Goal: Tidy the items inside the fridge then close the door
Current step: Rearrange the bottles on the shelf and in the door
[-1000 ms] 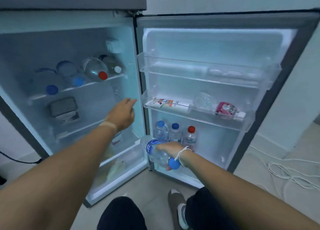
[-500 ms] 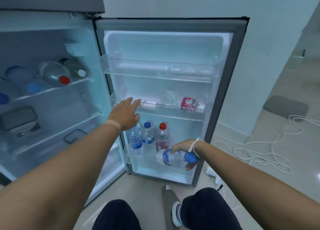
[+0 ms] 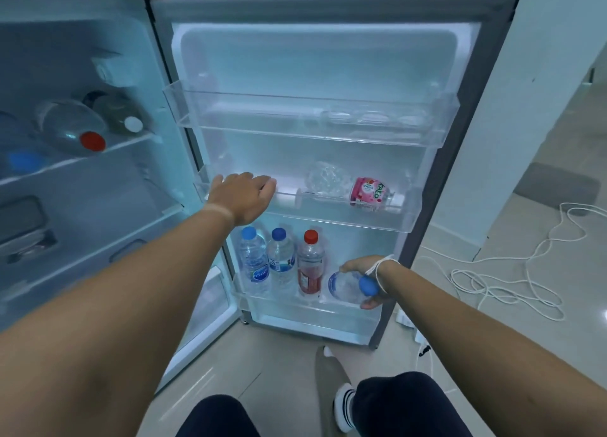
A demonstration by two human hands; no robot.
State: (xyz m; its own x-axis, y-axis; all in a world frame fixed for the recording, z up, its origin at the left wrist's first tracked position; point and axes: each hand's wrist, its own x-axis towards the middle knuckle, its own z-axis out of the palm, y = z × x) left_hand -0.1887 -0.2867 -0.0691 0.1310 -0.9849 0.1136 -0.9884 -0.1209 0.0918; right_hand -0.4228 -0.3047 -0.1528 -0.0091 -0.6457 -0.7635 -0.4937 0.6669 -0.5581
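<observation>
The right hand (image 3: pixel 369 280) grips a blue-capped bottle (image 3: pixel 348 285) tipped over the bottom door shelf (image 3: pixel 308 308) beside 3 upright bottles, the left hand (image 3: pixel 243 196) lies flat on the middle shelf, so tidying looks unfinished, door (image 3: pixel 328 58) still open.

Pale tiled floor (image 3: pixel 512 272), plain white wall (image 3: pixel 551 42), kinda dim bluish light.
A loose white cord (image 3: pixel 512 282) sprawls in loops over the tiles, near a white power strip (image 3: pixel 405 318) by the wall's foot; a grey mat (image 3: pixel 558 183) lies farther back.
</observation>
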